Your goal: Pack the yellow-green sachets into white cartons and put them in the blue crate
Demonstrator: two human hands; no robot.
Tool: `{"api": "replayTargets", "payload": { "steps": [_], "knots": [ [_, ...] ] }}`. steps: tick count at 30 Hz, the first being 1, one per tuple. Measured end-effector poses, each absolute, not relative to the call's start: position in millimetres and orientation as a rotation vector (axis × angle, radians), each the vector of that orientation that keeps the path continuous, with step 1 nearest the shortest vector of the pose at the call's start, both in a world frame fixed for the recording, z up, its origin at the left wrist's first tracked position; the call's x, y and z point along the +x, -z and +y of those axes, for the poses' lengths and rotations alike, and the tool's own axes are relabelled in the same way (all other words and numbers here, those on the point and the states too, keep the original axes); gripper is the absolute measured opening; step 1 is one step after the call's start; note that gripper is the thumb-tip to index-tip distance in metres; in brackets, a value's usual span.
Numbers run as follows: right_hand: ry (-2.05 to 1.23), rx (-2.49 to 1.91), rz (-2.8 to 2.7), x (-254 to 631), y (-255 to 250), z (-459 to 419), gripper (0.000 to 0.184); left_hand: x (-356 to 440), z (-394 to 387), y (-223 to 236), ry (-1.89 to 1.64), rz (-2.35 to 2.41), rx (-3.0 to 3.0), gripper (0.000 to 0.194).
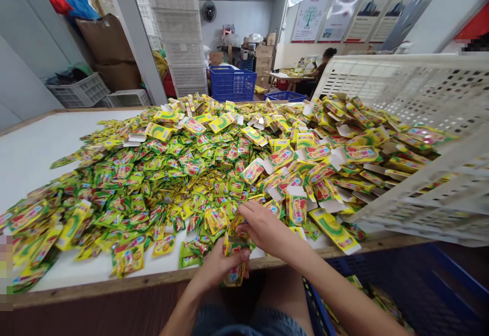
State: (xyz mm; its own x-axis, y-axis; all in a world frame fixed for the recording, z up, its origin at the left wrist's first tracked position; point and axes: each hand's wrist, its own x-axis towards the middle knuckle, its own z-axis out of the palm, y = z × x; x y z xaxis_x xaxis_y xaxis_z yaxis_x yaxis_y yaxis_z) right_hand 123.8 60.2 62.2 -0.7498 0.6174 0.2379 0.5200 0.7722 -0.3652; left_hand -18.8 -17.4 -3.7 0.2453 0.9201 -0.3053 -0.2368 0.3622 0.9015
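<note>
A wide heap of small yellow-green sachets point(160, 173) covers the white table point(34, 147). Flat and half-folded yellow cartons point(298, 162) lie among them toward the right. My left hand point(219, 267) is closed around a small yellow carton point(234, 259) at the table's front edge. My right hand point(262, 226) is just above it, fingers pinched on sachets at the carton's top end. What exactly the right fingers hold is partly hidden.
A white perforated crate point(420, 137) lies tipped on its side at the right, cartons spilling from it. A blue crate point(412, 285) with cartons sits below the table at right. Stacked white crates point(179, 30), a blue basket point(232, 83) and a seated person point(324, 63) are behind.
</note>
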Motion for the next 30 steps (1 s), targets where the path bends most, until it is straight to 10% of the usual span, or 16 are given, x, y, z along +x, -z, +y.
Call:
{"api": "replayTargets", "payload": {
  "steps": [30],
  "knots": [
    [-0.22, -0.757, -2.563, 120.8, -40.5, 42.3, 0.003, -19.6, -15.3, 15.2, -1.059, 1.129, 0.808, 0.039]
  ]
}}
